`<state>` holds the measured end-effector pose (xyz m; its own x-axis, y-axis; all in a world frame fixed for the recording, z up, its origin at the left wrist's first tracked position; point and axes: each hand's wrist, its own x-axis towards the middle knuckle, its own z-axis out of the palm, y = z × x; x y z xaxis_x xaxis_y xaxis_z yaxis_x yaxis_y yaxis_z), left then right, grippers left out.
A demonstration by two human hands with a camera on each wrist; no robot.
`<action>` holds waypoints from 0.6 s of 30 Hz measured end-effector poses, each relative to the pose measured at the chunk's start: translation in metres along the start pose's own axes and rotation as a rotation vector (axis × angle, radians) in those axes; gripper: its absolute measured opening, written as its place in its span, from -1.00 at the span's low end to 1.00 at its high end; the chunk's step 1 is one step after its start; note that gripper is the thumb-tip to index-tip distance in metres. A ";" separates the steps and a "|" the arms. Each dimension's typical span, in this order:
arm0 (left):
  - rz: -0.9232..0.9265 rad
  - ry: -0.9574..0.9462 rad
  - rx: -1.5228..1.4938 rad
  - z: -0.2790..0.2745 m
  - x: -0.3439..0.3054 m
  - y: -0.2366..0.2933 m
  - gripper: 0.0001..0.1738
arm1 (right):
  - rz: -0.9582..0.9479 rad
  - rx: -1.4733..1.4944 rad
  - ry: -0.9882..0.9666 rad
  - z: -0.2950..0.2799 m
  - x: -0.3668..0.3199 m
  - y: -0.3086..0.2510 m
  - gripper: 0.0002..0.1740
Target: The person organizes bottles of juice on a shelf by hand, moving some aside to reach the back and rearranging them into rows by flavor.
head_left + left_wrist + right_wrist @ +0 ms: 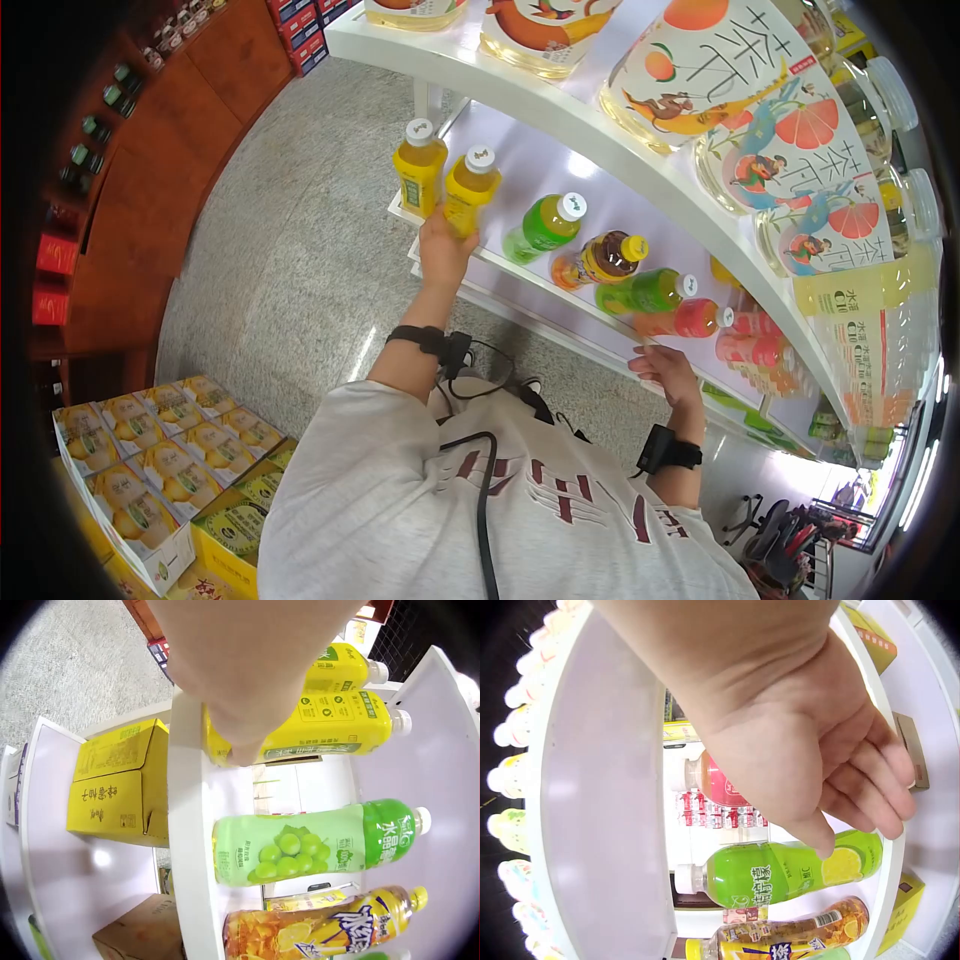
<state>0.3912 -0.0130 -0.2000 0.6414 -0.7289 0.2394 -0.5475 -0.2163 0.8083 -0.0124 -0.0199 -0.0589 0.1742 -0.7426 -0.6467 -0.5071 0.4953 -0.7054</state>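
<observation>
The left hand (445, 250) grips the lower part of a yellow bottle (470, 195) with a white cap, standing at the shelf's left end beside another yellow bottle (418, 170). In the left wrist view the fingers curl round the bottle's base; a green grape bottle (315, 844) stands next to it. The right hand (668, 375) is held at the shelf's front edge, holding nothing, its fingers relaxed. In the right wrist view that hand (802, 742) is palm-up in front of a pink-labelled bottle (721, 782) and near a green lemon bottle (795, 871).
A brown iced-tea bottle (600, 260) stands mid-row. Above, the upper shelf edge (560, 100) carries large printed bottles. Yellow boxes (120, 784) sit on a lower shelf. Stacked boxed goods (170, 450) stand at lower left, with a wooden cabinet (150, 180) across the floor.
</observation>
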 end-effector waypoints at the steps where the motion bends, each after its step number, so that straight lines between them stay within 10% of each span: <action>1: -0.002 -0.009 0.016 -0.002 0.000 0.002 -0.18 | 0.000 0.003 0.003 0.001 0.000 0.000 -0.56; 6: 0.097 0.169 0.055 -0.022 -0.020 0.030 -0.22 | -0.054 0.018 -0.021 0.001 0.003 0.008 -0.60; 11: 0.289 -0.208 -0.146 0.000 -0.038 0.060 -0.27 | -0.066 -0.038 -0.012 0.009 0.011 0.011 -0.60; 18: 0.203 -0.191 -0.037 0.039 -0.037 0.058 -0.25 | -0.405 -0.062 0.034 0.072 0.074 0.011 -0.45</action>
<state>0.3150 -0.0238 -0.1827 0.4058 -0.8649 0.2953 -0.6321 -0.0322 0.7742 0.0556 -0.0371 -0.1348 0.3431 -0.8869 -0.3093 -0.4530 0.1323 -0.8816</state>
